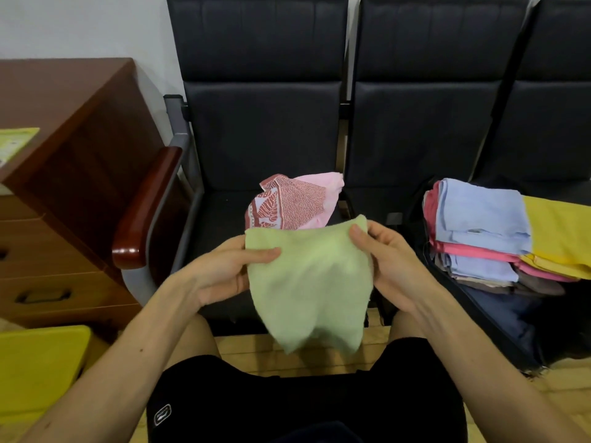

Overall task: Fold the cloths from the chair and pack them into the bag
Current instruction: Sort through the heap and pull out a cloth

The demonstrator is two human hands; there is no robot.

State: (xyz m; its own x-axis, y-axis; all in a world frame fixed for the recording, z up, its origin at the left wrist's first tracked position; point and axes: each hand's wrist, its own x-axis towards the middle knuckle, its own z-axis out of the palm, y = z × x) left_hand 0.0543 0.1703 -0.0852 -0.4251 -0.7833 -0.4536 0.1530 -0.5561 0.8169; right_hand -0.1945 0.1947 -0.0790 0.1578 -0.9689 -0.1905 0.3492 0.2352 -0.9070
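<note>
Farthest back, a row of dark padded chairs (262, 148) is seen across the scene, with a brown wooden cabinet (64, 139) set at the left. At the right, a dark bag (499, 318) is laid open, and a stack of folded cloths (479, 225) in blue, pink and yellow is piled on its far part. Nearer, in the middle, a light green cloth (307, 282) is held up in the air in front of the left seat, its lower edge hanging free. Just beyond it, a crumpled pink patterned cloth (294, 203) is left on that seat. The green cloth's upper left corner is pinched by the left hand (220, 273), thumb laid across the front. The upper right corner is pinched likewise by the right hand (393, 266).
</note>
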